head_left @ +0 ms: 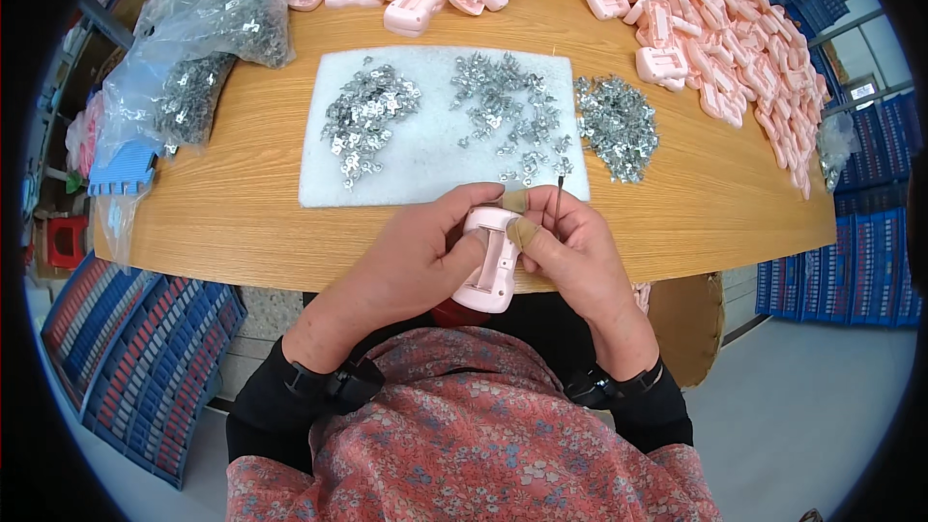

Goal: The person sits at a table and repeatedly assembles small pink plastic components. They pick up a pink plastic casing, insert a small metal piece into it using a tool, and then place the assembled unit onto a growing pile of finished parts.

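Observation:
My left hand (411, 246) is closed around a pale pink plastic housing (497, 292) with a long recess, its thumb lying over that recess. At the upper right end of the housing, the thumb and forefinger of my right hand (577, 253) pinch together, both in tan finger covers. Any small part between them is hidden. A thin dark rod-like tool (560, 193) stands up between the fingers of that same hand. Just beyond my hands is a white foam sheet (435, 188) bearing two heaps of small metal contact pieces (372, 116).
Another heap of metal pieces (616, 128) lies right of the foam. Many pink housings (715, 39) are piled at the back and right of the wooden table (242, 222). Clear bags of metal pieces (237, 14) lie at the left. Blue racks (140, 358) stand beyond the table.

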Action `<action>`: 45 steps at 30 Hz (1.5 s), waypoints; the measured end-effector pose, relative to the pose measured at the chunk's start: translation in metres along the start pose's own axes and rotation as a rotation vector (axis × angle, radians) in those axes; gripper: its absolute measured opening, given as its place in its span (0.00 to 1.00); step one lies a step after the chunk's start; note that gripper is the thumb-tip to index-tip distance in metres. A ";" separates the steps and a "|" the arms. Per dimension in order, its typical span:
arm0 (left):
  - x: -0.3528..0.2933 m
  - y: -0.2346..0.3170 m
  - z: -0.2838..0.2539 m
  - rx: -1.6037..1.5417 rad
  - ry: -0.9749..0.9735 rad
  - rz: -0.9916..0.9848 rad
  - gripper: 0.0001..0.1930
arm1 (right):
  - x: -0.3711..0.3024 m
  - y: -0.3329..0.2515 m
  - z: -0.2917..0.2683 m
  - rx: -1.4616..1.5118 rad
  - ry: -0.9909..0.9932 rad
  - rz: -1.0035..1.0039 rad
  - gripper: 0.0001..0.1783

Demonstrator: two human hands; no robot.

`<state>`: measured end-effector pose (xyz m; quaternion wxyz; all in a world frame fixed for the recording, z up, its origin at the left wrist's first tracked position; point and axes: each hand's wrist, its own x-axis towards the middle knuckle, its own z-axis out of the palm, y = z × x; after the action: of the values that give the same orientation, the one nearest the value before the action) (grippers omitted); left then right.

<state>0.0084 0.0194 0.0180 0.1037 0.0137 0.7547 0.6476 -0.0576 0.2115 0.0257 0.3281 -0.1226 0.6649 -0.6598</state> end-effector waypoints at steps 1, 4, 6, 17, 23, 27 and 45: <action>0.002 0.004 -0.002 0.114 -0.020 0.018 0.19 | -0.001 0.000 0.001 -0.037 -0.001 -0.018 0.13; 0.003 -0.003 0.001 0.074 0.018 0.022 0.18 | -0.006 -0.006 0.005 0.054 0.006 -0.035 0.13; 0.003 -0.006 0.002 -0.208 0.043 -0.067 0.17 | -0.007 -0.006 0.008 0.107 0.046 -0.090 0.13; -0.002 -0.003 -0.003 -1.085 -0.061 -0.300 0.21 | 0.001 0.010 0.014 -0.182 0.124 -0.329 0.09; -0.002 -0.010 -0.001 -1.098 -0.088 -0.325 0.20 | 0.000 0.008 0.019 -0.410 0.132 -0.460 0.11; 0.004 0.001 0.011 -0.678 0.135 -0.307 0.22 | -0.005 0.011 0.029 -0.671 0.159 -0.708 0.16; -0.012 0.007 -0.010 -0.393 0.105 0.021 0.20 | -0.029 0.006 -0.016 -0.273 0.004 -0.263 0.14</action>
<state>0.0179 0.0087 0.0282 0.0581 -0.0330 0.6180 0.7833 -0.0437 0.2418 0.0267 0.2180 -0.2507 0.7270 -0.6010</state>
